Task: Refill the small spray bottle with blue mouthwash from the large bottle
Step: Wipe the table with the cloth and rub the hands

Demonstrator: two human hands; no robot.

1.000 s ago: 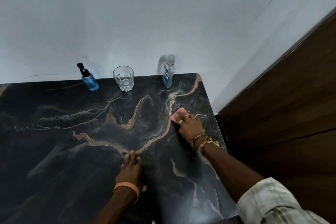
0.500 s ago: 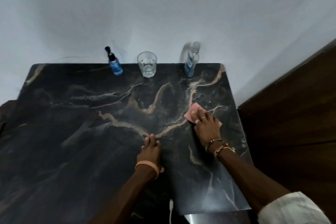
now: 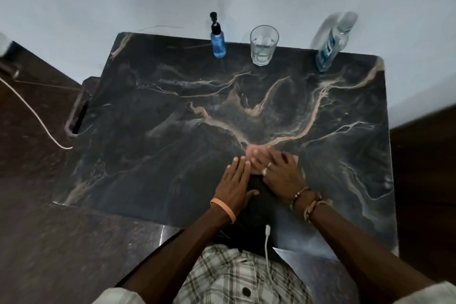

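The small spray bottle (image 3: 218, 41), blue with a black pump top, stands at the back edge of the dark marble table (image 3: 172, 131). The large clear bottle (image 3: 332, 44), with a little blue liquid at its bottom, stands at the back right. My right hand (image 3: 276, 170) presses flat on a pink cloth (image 3: 255, 154) near the table's middle front. My left hand (image 3: 234, 185) lies flat on the table just left of it, fingers straight, touching the cloth's edge. Both bottles are far from my hands.
A clear drinking glass (image 3: 263, 44) holding some water stands between the two bottles. A white wall runs behind the table. Dark wooden furniture (image 3: 424, 168) borders the right side, and a white cable (image 3: 34, 116) lies on the dark surface at left.
My right hand has slid the pink cloth leftward and toward me, from the table's right side to beside my left hand. The camera has tilted further down.
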